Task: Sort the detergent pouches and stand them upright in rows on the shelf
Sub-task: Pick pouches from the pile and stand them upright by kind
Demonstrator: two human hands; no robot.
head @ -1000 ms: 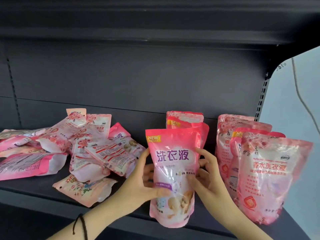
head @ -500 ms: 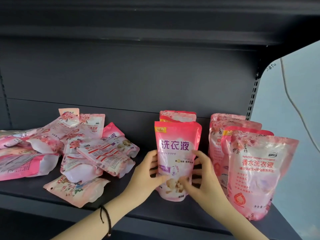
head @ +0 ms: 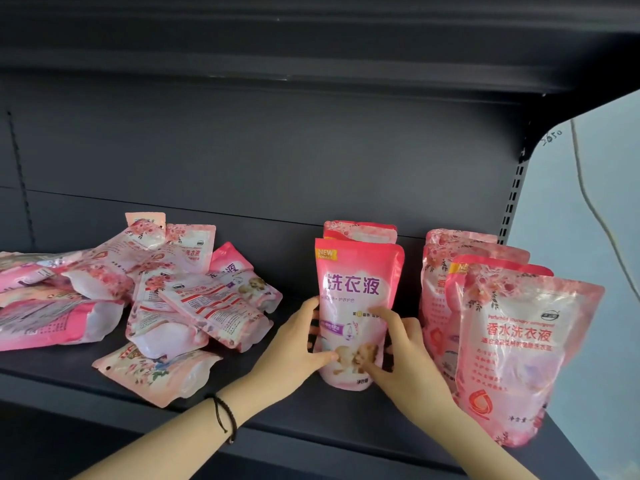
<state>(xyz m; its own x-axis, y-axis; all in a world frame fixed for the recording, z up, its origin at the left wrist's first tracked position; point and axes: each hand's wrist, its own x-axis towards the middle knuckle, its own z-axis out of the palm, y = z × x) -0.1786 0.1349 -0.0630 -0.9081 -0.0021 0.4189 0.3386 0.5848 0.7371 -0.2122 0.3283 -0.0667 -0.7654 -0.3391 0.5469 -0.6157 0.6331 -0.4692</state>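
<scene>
Lowered onto the shelf (head: pixel 277 414), the pink pouch (head: pixel 358 289) stands upright, left hand (head: pixel 294 344) and right hand (head: pixel 405 358) gripping its lower sides.

Fixed structure and background fittings.
A dark grey back panel (head: pixel 242 150) is filling the view from 9 to 1 o'clock, with an upper deck (head: pixel 311 39) overhanging at 12. A slotted upright (head: pixel 512 202) is running down at 2 o'clock, with a pale scribbled mark (head: pixel 552 136) sitting just above it. A light wall (head: pixel 602 174) is showing at 3 o'clock, and a thin cable (head: pixel 585 197) is hanging across it. A black cord bracelet (head: pixel 225 419) is sitting at 7 o'clock.
</scene>
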